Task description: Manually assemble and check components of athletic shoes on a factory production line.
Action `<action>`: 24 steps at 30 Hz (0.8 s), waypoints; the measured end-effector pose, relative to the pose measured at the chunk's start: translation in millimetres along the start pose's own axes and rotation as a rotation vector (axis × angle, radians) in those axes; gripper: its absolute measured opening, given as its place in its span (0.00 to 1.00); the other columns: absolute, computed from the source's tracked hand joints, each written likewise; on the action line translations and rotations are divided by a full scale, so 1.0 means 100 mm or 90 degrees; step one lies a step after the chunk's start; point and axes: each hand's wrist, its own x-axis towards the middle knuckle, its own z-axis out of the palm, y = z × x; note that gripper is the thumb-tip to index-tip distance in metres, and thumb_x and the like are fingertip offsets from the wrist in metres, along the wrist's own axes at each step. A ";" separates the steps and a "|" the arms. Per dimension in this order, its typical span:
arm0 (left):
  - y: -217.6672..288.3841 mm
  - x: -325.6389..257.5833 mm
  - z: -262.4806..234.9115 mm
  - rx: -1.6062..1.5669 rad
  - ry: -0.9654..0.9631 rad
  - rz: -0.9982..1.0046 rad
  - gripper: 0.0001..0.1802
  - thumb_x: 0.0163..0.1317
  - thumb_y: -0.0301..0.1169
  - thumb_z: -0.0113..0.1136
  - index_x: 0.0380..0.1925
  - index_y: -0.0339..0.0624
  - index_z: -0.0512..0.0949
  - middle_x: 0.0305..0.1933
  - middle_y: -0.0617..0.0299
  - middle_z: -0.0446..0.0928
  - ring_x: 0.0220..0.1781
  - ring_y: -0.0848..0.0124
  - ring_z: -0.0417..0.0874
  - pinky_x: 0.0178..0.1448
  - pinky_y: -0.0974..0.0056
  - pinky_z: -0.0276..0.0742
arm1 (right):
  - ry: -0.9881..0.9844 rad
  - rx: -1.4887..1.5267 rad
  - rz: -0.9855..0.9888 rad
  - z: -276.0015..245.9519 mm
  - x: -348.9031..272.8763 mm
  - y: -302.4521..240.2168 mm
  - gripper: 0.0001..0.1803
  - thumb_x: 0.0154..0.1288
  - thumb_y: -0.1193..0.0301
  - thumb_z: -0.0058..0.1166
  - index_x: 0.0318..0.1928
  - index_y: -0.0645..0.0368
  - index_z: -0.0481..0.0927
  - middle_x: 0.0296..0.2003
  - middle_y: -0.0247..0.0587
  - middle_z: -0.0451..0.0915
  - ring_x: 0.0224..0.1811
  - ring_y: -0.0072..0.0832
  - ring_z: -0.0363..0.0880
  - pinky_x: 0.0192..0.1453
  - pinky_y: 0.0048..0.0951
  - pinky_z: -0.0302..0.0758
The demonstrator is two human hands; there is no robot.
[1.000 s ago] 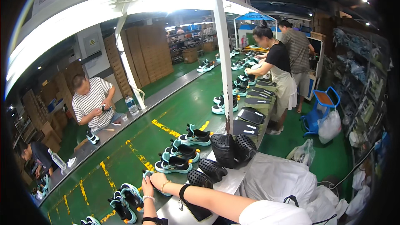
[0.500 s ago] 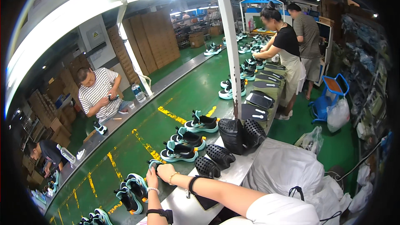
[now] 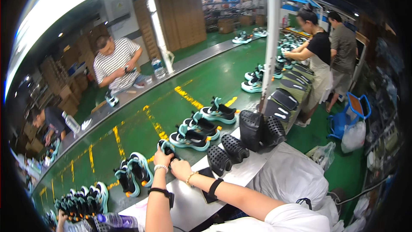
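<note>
A black sneaker with a mint-green sole [image 3: 167, 147] is between my hands at the near edge of the green belt. My left hand [image 3: 162, 158], with a beaded bracelet at its wrist, is closed around it. My right hand [image 3: 182, 169] has its fingers curled at the sneaker's near end; its fingertips are partly hidden. To the right stand matching sneakers [image 3: 190, 139] in a slanted row. Another pair [image 3: 140, 169] rests to the left. Black perforated clogs [image 3: 219, 160] sit on the white ledge [image 3: 193, 206] by my right forearm, near a flat black object [image 3: 207, 173].
Taller black clogs [image 3: 252, 129] stand by a white post [image 3: 270, 38]. Grey-white sheeting [image 3: 292, 176] lies at right. A purple-labelled bottle [image 3: 118, 220] and more sneakers [image 3: 88, 199] are lower left, beside another person's hand [image 3: 61, 217]. Workers stand across the belt and farther along my side.
The view has swung left and down, bringing the bottle and more sneakers into sight. My hands stay at the sneaker; my right hand has drawn back toward its near end.
</note>
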 end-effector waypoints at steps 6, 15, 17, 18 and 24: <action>0.06 0.00 0.01 0.048 0.015 -0.031 0.43 0.35 0.45 0.72 0.53 0.37 0.72 0.40 0.42 0.81 0.42 0.48 0.83 0.49 0.52 0.79 | -0.017 0.009 0.000 -0.03 -0.03 0.02 0.09 0.58 0.68 0.49 0.34 0.60 0.78 0.33 0.48 0.81 0.30 0.41 0.83 0.32 0.40 0.80; -0.51 0.08 0.14 -0.034 -0.102 -0.003 0.51 0.39 0.34 0.73 0.65 0.35 0.58 0.53 0.40 0.75 0.55 0.48 0.77 0.60 0.55 0.73 | -0.069 0.057 -0.042 -0.20 -0.09 -0.06 0.15 0.56 0.63 0.58 0.38 0.61 0.76 0.37 0.45 0.79 0.35 0.40 0.83 0.37 0.39 0.80; -0.51 0.13 0.24 -0.008 -0.036 -0.016 0.46 0.42 0.30 0.69 0.64 0.38 0.60 0.50 0.41 0.77 0.52 0.47 0.78 0.58 0.53 0.74 | -0.075 0.057 -0.035 -0.21 -0.09 -0.06 0.16 0.56 0.62 0.58 0.39 0.61 0.75 0.38 0.45 0.79 0.36 0.40 0.82 0.38 0.39 0.79; -0.59 0.14 0.28 -0.012 0.004 -0.018 0.43 0.44 0.28 0.66 0.64 0.40 0.62 0.47 0.41 0.77 0.50 0.47 0.79 0.57 0.52 0.75 | -0.070 0.094 -0.047 -0.27 -0.11 -0.09 0.16 0.57 0.62 0.57 0.41 0.60 0.75 0.39 0.46 0.79 0.36 0.42 0.82 0.39 0.42 0.79; -0.53 0.08 0.10 -0.050 -0.060 -0.013 0.53 0.34 0.34 0.75 0.63 0.30 0.60 0.52 0.40 0.76 0.54 0.51 0.79 0.60 0.58 0.74 | 0.160 0.283 -0.037 -1.10 -0.44 0.11 0.23 0.60 0.64 0.57 0.53 0.62 0.74 0.50 0.49 0.78 0.48 0.44 0.79 0.53 0.38 0.74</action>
